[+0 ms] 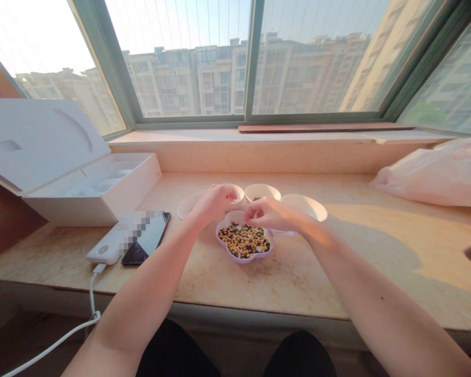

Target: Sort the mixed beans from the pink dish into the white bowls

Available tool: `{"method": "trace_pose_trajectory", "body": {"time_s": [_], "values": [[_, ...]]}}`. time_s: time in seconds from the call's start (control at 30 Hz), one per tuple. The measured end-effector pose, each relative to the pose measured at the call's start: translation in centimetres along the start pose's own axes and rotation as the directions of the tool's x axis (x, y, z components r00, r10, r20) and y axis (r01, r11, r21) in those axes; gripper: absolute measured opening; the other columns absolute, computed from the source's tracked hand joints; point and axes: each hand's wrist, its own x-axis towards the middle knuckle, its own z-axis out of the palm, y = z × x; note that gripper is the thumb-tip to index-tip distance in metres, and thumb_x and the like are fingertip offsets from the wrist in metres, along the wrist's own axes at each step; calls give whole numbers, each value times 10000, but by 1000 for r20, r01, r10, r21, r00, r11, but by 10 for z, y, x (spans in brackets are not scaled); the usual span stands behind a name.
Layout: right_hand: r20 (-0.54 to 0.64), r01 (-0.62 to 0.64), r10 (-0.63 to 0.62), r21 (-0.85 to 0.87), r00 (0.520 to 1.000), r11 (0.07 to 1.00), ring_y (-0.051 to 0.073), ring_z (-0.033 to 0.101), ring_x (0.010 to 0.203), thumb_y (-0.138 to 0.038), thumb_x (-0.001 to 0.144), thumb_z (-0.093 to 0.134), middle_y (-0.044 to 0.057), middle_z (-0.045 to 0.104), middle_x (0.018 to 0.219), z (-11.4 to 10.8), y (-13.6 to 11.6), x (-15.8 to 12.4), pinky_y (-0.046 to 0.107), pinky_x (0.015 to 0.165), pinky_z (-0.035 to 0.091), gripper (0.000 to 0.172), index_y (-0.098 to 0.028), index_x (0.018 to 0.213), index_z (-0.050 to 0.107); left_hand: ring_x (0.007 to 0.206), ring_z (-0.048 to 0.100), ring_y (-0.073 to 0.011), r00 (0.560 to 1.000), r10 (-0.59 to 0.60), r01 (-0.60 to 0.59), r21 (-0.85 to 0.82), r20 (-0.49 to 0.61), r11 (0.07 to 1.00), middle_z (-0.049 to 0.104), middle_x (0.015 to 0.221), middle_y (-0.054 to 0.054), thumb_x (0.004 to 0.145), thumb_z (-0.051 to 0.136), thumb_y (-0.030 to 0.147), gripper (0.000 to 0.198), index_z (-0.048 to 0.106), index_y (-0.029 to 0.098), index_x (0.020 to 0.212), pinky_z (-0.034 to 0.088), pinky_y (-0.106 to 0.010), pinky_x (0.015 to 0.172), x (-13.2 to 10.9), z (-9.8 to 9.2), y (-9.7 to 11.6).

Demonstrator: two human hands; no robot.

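Apparently picking over mixed beans by hand, judging from the head view: yellow and black beans (243, 242) together in a purple scalloped dish (245, 259) on the counter (317, 280), in front of the person. Left hand (220, 199) over a white bowl (242, 197) behind the dish, fingers bunched downward; cannot tell whether its grip holds a bean. Right hand (262, 211) at the dish's far edge, grip narrow, fingers curled; contents hidden. Middle bowl (270, 192) has dark bits inside. Next move seems to call for a fine, light pinch.
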Motion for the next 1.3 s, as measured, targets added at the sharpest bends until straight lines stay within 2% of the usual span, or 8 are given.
{"method": "trace_pose_trajectory", "body": {"time_s": [0.07, 0.17, 0.3, 0.53, 0.7, 0.97, 1.17, 1.3], "values": [[136, 2, 2, -26, 991, 1000, 172, 632, 729, -233, 766, 641, 34, 738, 835, 1, -4, -3, 263, 605, 440, 176, -210, 858, 790, 771, 587, -168, 998, -58, 58, 13, -20, 998, 704, 783, -67, 892, 529, 151, 218, 726, 132, 800, 427, -275, 747, 1, 2, -6], [254, 34, -15, -73, 967, 997, 174, 633, 753, -164, 711, 617, 23, 729, 845, 3, -8, -5, 252, 602, 434, 243, -219, 863, 797, 736, 561, -170, 994, -101, 102, 31, -37, 994, 674, 732, -53, 891, 525, 179, 232, 727, 125, 792, 407, -283, 715, 2, 5, -13], [294, -2, 28, -88, 956, 996, 184, 651, 800, -142, 684, 613, 29, 737, 898, 5, -9, -6, 242, 606, 444, 320, -224, 927, 805, 700, 518, -162, 992, -110, 113, 58, -55, 992, 613, 676, -27, 890, 521, 192, 248, 708, 126, 740, 372, -283, 678, 2, 8, -20], [342, 20, 12, -92, 940, 996, 171, 653, 763, -177, 740, 627, 22, 747, 862, 10, -8, -3, 242, 602, 440, 251, -204, 912, 808, 641, 432, -150, 995, -85, 90, 127, -49, 988, 595, 657, -39, 878, 500, 131, 260, 640, 138, 659, 305, -289, 631, 2, 13, -24], [334, -18, 46, -85, 942, 996, 161, 645, 756, -140, 740, 620, 30, 744, 857, 10, -14, -4, 234, 593, 437, 225, -186, 876, 794, 564, 360, -123, 991, -129, 132, 148, -29, 980, 547, 594, -32, 887, 494, 137, 319, 561, 145, 575, 242, -314, 596, 2, 11, -18], [292, 23, -6, -55, 956, 998, 150, 612, 735, -103, 735, 574, 13, 699, 819, 10, -17, -6, 245, 585, 408, 190, -190, 835, 710, 583, 374, -121, 993, -119, 119, 147, -10, 982, 583, 630, -34, 863, 493, 106, 288, 576, 145, 591, 260, -297, 599, -1, 6, -10], [146, 53, -47, -36, 988, 998, 152, 562, 729, -144, 780, 572, 8, 645, 805, 9, -12, -5, 263, 603, 388, 76, -209, 813, 591, 625, 475, -138, 994, -111, 111, 110, -7, 988, 656, 698, -56, 894, 510, 129, 266, 641, 139, 663, 337, -288, 634, 0, 6, -13], [-37, 21, -21, 0, 999, 1000, 162, 567, 725, -219, 845, 560, 18, 645, 807, 5, -7, -2, 278, 616, 399, 21, -219, 824, 562, 630, 513, -144, 995, -88, 83, 137, 35, 987, 680, 721, -68, 896, 510, 119, 264, 661, 136, 680, 363, -290, 644, 1, 8, -17]]}}
